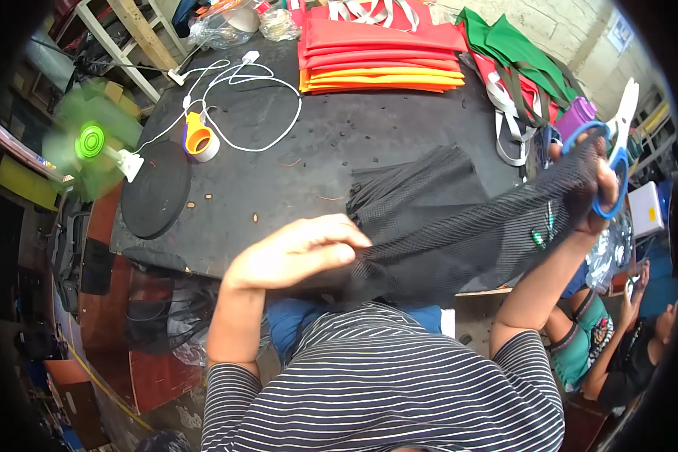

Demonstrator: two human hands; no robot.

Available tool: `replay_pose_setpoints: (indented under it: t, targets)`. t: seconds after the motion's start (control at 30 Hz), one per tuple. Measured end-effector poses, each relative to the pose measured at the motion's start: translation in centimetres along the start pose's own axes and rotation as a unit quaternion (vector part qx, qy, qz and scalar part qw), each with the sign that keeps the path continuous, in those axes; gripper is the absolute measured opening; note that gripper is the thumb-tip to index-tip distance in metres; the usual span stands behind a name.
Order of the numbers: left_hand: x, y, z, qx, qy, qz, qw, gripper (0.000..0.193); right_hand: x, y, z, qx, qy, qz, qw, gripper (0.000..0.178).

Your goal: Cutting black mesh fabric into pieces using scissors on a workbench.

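A length of black mesh fabric [459,233] stretches between my two hands above the near edge of the table. My left hand [297,252] is closed on its left end, thumb and fingers pinching the edge. Raised at the right, my right hand [603,181] grips the other end of the mesh. The same hand has scissors [624,120] with blue handles hooked on its fingers, white blades pointing up. More black mesh [437,173] lies gathered on the table just beyond the stretched piece.
Folded red and orange fabric [380,56] is stacked at the back. Green fabric [508,49] and straps hang at the back right. A tape roll [201,142], white cable [267,147], black disc [156,192] and green fan [90,141] are at left. Another person [625,346] sits at right.
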State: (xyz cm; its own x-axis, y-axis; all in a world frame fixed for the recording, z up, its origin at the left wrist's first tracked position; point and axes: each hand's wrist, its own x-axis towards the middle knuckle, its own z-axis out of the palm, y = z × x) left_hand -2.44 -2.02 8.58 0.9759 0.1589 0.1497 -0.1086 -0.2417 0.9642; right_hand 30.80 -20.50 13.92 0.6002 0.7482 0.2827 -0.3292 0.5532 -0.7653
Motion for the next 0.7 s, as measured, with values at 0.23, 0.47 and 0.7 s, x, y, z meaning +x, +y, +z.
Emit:
replay_pose_setpoints:
  t: [0.23, 0.47, 0.7]
  targets:
    - [1.9, -2.3, 4.6, -0.042, -0.012, -0.120, 0.992, 0.029, -2.0, -2.6, -1.5, -0.007, -0.038, -0.003, 0.999, 0.043]
    - [3.1, -3.6, 2.0, -0.137, 0.112, -0.181, 0.967, 0.020, 3.0, 0.8, -5.7, 0.107, -0.087, 0.134, 0.981, 0.022]
    - [2.2, -10.5, 2.2, 0.120, 0.180, -0.229, 0.949, 0.020, 4.2, 14.5, -12.1, -0.450, 0.076, 0.172, 0.873, 0.030]
